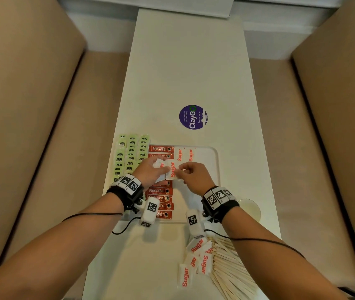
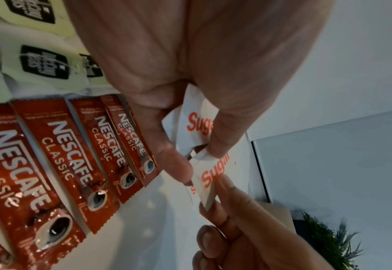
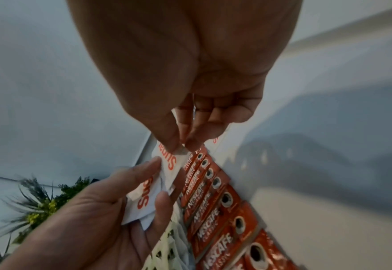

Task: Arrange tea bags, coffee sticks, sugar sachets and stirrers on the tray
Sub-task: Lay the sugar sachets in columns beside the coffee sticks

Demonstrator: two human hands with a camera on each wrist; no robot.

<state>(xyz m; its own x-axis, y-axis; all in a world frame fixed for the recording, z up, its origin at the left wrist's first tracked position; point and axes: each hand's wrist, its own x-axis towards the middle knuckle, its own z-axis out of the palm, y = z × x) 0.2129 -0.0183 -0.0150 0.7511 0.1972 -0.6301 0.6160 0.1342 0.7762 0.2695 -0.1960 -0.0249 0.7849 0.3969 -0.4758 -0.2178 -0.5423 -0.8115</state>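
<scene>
Above the white tray (image 1: 214, 161) at lower centre of the head view, the left hand (image 1: 148, 172) holds a small bundle of sugar sachets (image 1: 161, 167), fingers curled around them. The right hand (image 1: 193, 176) pinches the end of the top sachet (image 1: 172, 169) between thumb and forefinger. On the tray lie a column of red coffee sticks (image 1: 160, 192) and two sugar sachets (image 1: 185, 154). Green tea bags (image 1: 128, 154) sit at the tray's left. Loose sachets (image 1: 193, 258) and wooden stirrers (image 1: 230, 267) rest on the table (image 1: 183, 72) at lower right.
</scene>
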